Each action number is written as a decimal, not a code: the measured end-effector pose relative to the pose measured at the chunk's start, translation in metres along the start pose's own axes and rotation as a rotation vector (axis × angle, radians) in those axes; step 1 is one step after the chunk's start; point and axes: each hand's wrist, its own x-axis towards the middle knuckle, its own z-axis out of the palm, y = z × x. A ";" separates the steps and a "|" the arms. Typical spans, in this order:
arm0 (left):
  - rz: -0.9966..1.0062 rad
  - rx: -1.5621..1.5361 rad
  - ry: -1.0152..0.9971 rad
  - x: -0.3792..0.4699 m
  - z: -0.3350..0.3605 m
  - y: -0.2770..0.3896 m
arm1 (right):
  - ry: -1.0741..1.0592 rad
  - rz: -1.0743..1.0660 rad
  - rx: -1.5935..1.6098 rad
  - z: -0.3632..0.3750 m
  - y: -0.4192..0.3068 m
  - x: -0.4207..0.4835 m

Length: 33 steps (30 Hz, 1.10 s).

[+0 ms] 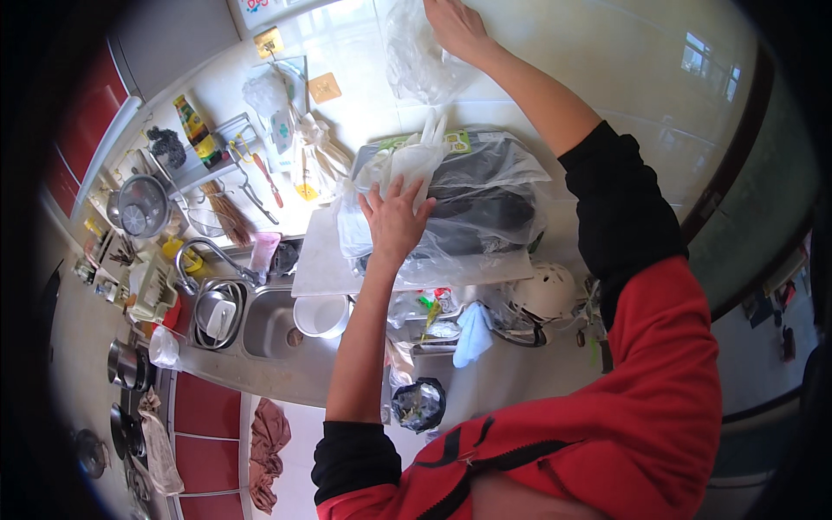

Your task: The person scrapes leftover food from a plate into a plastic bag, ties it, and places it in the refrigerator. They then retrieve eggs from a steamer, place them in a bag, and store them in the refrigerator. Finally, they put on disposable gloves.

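Note:
My left hand (398, 221) lies with its fingers spread on a white plastic bag (416, 159). That bag sits on a dark bulky object (481, 208) wrapped in clear plastic sheeting, so its kind is hard to make out. Both rest on a pale board or shelf top (318, 260). Higher up, my right hand (457, 29) reaches to the upper part of a clear plastic bag (419, 62) against the tiled wall. The picture's top edge cuts off some of its fingertips, hiding whether they grip the bag.
Left of the shelf are a steel sink (266, 325), a curved faucet (201, 247) and a white bucket (322, 315). A colander (143, 205) and a paper bag (318, 156) hang on the wall. Below the board are a white helmet (545, 289), a blue cloth (473, 331) and a lined trash bin (419, 406).

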 end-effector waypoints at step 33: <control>-1.052 -0.968 1.034 -0.410 -0.231 -0.181 | -0.437 -0.908 0.953 -0.144 -0.477 -0.182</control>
